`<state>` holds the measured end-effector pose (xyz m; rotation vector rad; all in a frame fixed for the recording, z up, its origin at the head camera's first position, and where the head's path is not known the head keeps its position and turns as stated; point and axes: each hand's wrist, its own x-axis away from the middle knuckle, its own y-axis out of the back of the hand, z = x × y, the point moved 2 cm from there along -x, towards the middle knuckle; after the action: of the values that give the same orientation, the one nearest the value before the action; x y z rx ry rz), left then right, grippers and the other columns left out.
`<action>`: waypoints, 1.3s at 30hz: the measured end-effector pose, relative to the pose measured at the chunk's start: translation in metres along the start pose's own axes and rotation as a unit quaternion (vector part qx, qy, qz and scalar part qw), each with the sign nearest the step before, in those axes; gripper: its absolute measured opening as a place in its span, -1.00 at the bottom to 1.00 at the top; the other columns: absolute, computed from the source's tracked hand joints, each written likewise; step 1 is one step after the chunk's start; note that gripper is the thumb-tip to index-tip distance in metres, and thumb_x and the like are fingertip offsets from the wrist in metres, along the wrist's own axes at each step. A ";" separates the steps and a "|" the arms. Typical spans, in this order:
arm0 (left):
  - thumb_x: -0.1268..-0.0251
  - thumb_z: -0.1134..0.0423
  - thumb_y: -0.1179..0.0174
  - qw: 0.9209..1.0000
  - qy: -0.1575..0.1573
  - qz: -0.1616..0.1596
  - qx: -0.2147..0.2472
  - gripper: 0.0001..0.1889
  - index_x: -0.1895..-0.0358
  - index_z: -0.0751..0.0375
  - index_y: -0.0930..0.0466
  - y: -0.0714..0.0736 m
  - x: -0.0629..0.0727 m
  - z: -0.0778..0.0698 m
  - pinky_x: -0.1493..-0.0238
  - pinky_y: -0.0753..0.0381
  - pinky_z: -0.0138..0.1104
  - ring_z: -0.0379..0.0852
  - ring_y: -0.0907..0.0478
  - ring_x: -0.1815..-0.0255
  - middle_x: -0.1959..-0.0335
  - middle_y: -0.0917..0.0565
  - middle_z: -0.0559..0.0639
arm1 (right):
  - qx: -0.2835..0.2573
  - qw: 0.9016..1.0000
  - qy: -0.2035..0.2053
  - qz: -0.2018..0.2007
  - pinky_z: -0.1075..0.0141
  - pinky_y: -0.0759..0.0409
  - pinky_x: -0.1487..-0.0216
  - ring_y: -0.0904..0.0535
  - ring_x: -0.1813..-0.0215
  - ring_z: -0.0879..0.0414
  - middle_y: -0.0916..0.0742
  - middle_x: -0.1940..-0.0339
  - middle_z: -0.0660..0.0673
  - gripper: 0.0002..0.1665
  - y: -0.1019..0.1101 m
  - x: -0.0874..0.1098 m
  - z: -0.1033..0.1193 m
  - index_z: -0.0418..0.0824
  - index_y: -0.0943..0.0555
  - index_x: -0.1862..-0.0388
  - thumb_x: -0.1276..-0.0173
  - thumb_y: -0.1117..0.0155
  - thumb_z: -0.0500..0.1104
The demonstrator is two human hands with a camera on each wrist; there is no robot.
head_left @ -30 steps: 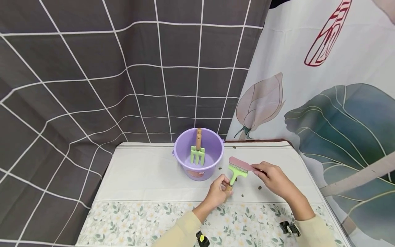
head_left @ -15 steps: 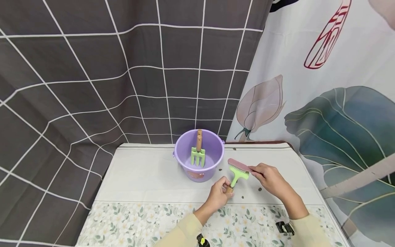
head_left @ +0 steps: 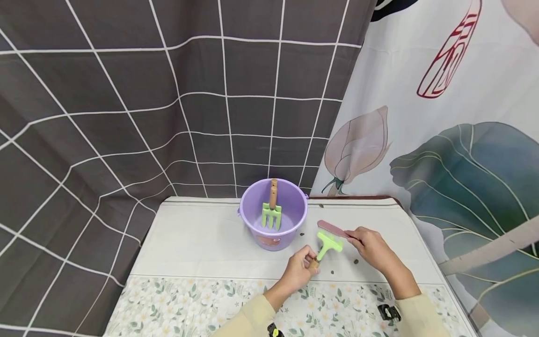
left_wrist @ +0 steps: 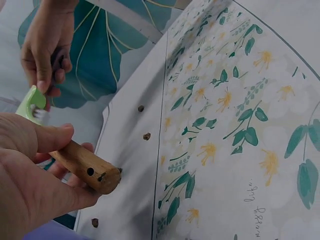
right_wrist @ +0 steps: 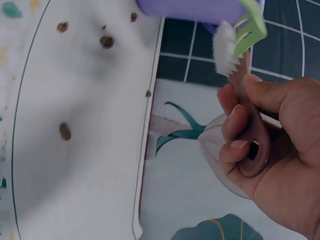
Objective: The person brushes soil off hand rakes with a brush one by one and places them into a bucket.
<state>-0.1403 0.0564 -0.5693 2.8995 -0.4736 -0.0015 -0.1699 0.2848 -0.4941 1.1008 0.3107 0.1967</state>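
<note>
My left hand (head_left: 298,269) grips the wooden handle of a small green-headed rake (head_left: 330,242); the round butt of the rake handle (left_wrist: 92,170) sticks out past my thumb in the left wrist view. My right hand (head_left: 370,245) holds a pink scrubbing brush (head_left: 331,228) by its handle, fingers curled round it. White bristles (right_wrist: 225,47) on the brush sit right at the rake's green tines (right_wrist: 252,32) in the right wrist view. From the head, the brush lies just beyond the rake head, bristles hidden. Both tools are held over the table.
A purple bucket (head_left: 248,208) stands at the back of the table (head_left: 198,234), with a green hand fork (head_left: 271,215) leaning inside, wooden handle up. Several dark crumbs (head_left: 356,261) lie scattered on the white cloth. Curtains (head_left: 202,117) hang behind the table.
The rake head has turned, so its tines no longer show in the head view. The brush has shifted slightly right and towards me, its bristles now out of sight there.
</note>
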 end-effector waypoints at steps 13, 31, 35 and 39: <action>-0.17 0.51 -0.38 1.000 0.004 -0.004 -0.009 -0.72 0.13 0.17 -0.56 0.007 -0.001 -0.005 0.21 -0.53 -0.49 -0.33 -0.45 0.31 0.26 -0.60 -0.09 | -0.003 0.998 -0.054 0.017 0.33 -0.46 0.44 -0.50 0.37 0.20 -0.74 0.26 -0.14 -0.71 -0.011 0.018 -0.017 -0.39 -0.72 -0.09 -0.46 -0.31 -0.28; -0.16 0.49 -0.37 0.999 -0.003 -0.024 -0.026 -0.73 0.11 0.22 -0.58 0.018 0.006 -0.012 0.25 -0.55 -0.51 -0.31 -0.46 0.33 0.28 -0.59 -0.09 | -0.018 0.996 -0.066 -0.060 0.38 -0.44 0.48 -0.44 0.39 0.25 -0.74 0.24 -0.14 -0.67 -0.009 0.044 -0.014 -0.38 -0.69 -0.13 -0.43 -0.36 -0.31; -0.16 0.49 -0.37 0.999 -0.002 -0.027 -0.025 -0.74 0.11 0.23 -0.57 0.018 0.006 -0.012 0.27 -0.54 -0.51 -0.32 -0.44 0.34 0.28 -0.57 -0.09 | -0.010 0.992 -0.042 -0.121 0.36 -0.48 0.49 -0.48 0.38 0.23 -0.74 0.24 -0.16 -0.66 -0.006 0.045 -0.007 -0.36 -0.70 -0.11 -0.36 -0.41 -0.36; -0.17 0.48 -0.37 0.999 0.000 -0.025 -0.027 -0.74 0.11 0.23 -0.57 0.018 0.005 -0.012 0.27 -0.54 -0.51 -0.30 -0.44 0.34 0.28 -0.57 -0.09 | -0.003 0.988 0.005 -0.157 0.38 -0.50 0.49 -0.47 0.37 0.29 -0.74 0.23 -0.12 -0.63 -0.007 0.044 0.004 -0.33 -0.71 -0.09 -0.29 -0.45 -0.41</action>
<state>-0.1411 0.0404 -0.5537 2.8581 -0.3938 -0.0212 -0.1271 0.2922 -0.5053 1.0311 0.4863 -0.0771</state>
